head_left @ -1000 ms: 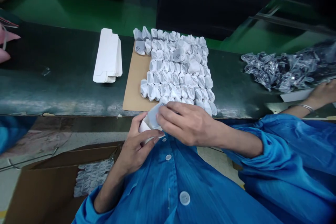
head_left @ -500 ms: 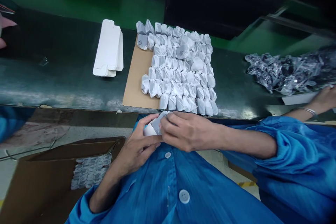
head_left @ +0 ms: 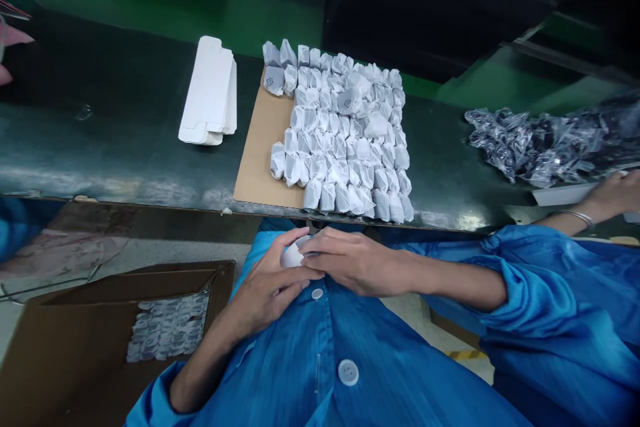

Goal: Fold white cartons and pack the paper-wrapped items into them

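Just in front of my body, my left hand is closed around a small white box, thumb on one side and fingers on the other. My right hand has its fingers bent over the box's right end and touches it; the fingers hide most of that end. Beyond my hands, rows of small items wrapped in whitish translucent bags stand on a brown cardboard sheet. Flat white cartons lie stacked to the left of the sheet.
On the right of the dark green table is a heap of dark items in clear plastic, beside a co-worker's hand. An open cardboard box with wrapped items stands low on the left. A black bin stands at the back.
The grey wrapped item that showed in the white box's opening is now out of sight. My right hand's fingers have come further over the box, and both hands sit slightly lower.
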The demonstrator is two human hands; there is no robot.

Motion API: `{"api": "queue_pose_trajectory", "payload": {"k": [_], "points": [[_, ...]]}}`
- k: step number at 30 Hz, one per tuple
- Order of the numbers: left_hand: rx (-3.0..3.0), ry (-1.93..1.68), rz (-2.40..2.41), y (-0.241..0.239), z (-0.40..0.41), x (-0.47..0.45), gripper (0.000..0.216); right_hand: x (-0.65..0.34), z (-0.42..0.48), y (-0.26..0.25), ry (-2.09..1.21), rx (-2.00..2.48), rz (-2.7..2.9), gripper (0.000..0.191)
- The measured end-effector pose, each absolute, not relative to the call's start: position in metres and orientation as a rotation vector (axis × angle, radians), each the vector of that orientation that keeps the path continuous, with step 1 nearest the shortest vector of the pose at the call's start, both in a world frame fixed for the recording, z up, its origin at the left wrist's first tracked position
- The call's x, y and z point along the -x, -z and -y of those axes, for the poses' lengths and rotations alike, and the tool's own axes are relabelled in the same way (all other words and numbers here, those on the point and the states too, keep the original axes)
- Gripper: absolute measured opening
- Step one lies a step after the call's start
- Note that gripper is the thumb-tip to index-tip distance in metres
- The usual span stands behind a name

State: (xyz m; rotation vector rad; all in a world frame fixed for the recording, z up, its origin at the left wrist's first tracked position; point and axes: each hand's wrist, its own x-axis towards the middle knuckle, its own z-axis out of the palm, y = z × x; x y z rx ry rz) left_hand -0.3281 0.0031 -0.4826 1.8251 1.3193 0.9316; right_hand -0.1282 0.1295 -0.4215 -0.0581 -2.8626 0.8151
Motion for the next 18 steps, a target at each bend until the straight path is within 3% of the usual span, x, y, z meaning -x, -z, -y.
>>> {"api": "queue_pose_trajectory", "payload": {"k": [3,6,11,15,18], "points": [[-1.882,-0.966,-1.379,0.486,-0.001,0.326,0.036,0.123,-0.127,0.419,-1.25,0.429,2.512,0.031],[-1.973,-0.959,-1.476,0.492,-0.003,0.324,0.035,0.12,-0.122,0.418,-1.219,0.698,2.421,0.037],[-2.107,-0.988,-1.576,0.492,-0.013,0.322,0.037,0.121,-0.116,0.421,-1.152,0.658,2.699,0.058],[-2.318,-0.96,-1.661,0.483,-0.026,0.319,0.031,0.129,-0.121,0.423,-1.13,0.685,2.636,0.056],[-2.492,-0.954,-1.709,0.473,-0.046,0.316,0.029,0.139,-0.137,0.416,-1.31,0.763,2.441,0.05]]}}
